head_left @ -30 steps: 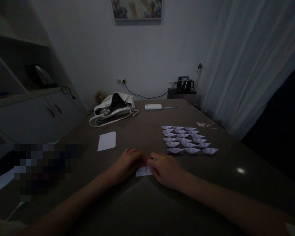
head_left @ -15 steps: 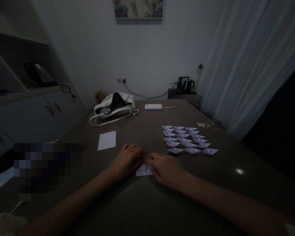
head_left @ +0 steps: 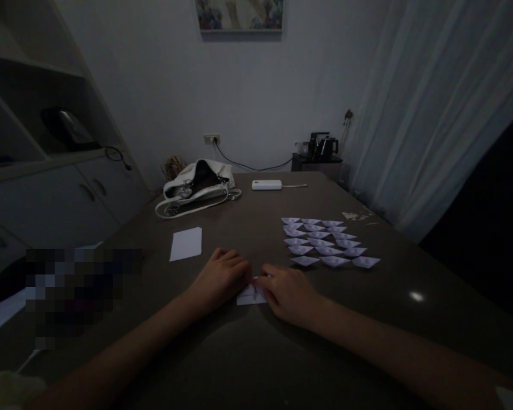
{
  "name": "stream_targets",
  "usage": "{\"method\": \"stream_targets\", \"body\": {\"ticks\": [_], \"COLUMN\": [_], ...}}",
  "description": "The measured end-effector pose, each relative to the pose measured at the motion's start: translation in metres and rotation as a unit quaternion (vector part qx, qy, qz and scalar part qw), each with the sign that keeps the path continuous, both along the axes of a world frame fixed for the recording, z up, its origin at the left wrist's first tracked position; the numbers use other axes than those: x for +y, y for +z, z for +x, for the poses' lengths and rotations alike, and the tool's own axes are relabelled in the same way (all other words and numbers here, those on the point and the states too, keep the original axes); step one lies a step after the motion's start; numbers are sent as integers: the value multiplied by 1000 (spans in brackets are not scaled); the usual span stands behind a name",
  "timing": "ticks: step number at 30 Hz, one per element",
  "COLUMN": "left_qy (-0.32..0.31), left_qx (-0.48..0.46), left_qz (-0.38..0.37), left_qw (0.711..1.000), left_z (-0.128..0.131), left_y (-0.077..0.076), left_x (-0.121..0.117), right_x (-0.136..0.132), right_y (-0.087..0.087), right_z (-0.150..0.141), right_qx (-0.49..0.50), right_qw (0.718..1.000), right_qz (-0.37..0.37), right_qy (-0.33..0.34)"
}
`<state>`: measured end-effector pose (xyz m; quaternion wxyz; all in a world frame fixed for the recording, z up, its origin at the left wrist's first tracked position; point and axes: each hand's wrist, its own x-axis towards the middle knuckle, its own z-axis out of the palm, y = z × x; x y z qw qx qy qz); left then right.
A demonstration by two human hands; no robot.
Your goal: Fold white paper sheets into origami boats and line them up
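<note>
A small piece of folded white paper (head_left: pixel 250 297) lies on the table between my hands, its upper part covered by fingers. My left hand (head_left: pixel 226 274) curls over its upper left edge, fingertips hidden behind the knuckles. From the right, my right hand (head_left: pixel 288 293) grips the paper with bent fingers, thumb and forefinger meeting near its top. Several white paper boats (head_left: pixel 325 242) stand in rows beyond my right hand. A stack of white paper sheets (head_left: pixel 186 244) rests flat beyond my left hand.
On the brown table (head_left: pixel 256 359) a white handbag (head_left: pixel 200 185) lies at the back left. A white power bank (head_left: pixel 267 185) with a short cable sits at the far middle. Torn paper scraps (head_left: pixel 357 216) lie near the right edge. A black kettle (head_left: pixel 326 148) stands behind.
My left hand has shifted slightly, its fingers curling lower and closer over the paper's edge. My right hand and the paper stay almost in place.
</note>
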<state>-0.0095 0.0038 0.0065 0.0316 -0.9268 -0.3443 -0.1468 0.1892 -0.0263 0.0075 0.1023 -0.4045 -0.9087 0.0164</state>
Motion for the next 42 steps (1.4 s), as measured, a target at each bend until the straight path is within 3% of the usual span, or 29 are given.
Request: {"method": "stream_targets", "body": {"ticks": [6, 12, 42], "left_qy": [-2, -11, -21], "left_qx": [44, 57, 5], "left_qz": [44, 29, -167], "left_qw": [998, 998, 986], "left_z": [2, 3, -16], "left_y": [-3, 0, 10], "left_x": [0, -1, 2], "right_x": [1, 1, 1], "right_y": [-1, -2, 0], "right_z": [0, 1, 2], "right_qx": [-5, 1, 5], "right_qw": [1000, 1000, 1000], "right_qz": [-3, 8, -13], "right_qy": [-8, -1, 2]}}
